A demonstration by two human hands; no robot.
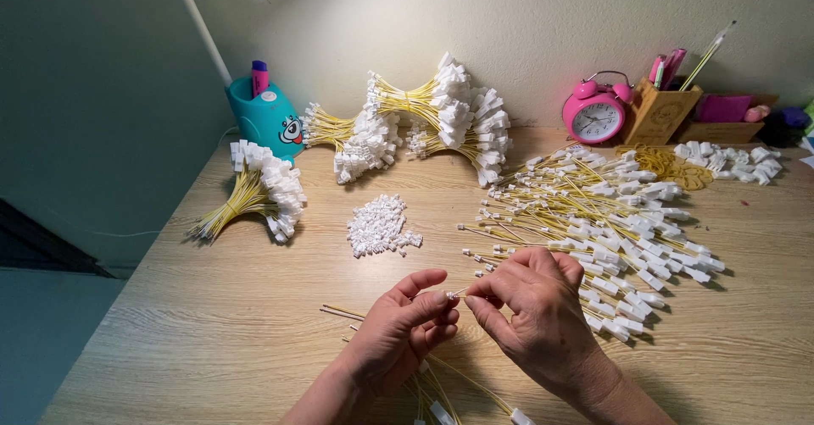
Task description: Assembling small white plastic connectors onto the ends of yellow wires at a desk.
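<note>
My left hand (398, 327) and my right hand (534, 311) meet near the desk's front edge, fingertips pinched together on the end of a thin yellow wire with a small white connector (455, 293). More yellow wires (441, 387) trail under my wrists toward me. A few loose wires (339, 311) lie just left of my left hand. A small heap of loose white connectors (380, 225) sits beyond my hands. A wide spread of yellow wires with white connectors (606, 222) lies to the right of my right hand.
Tied bundles of finished wires lie at the left (259, 194) and the back (432, 120). A teal lamp base (264, 120), a pink alarm clock (595, 113), a wooden pen holder (663, 107), rubber bands (666, 162) and more connectors (733, 161) line the back of the wooden desk (212, 306).
</note>
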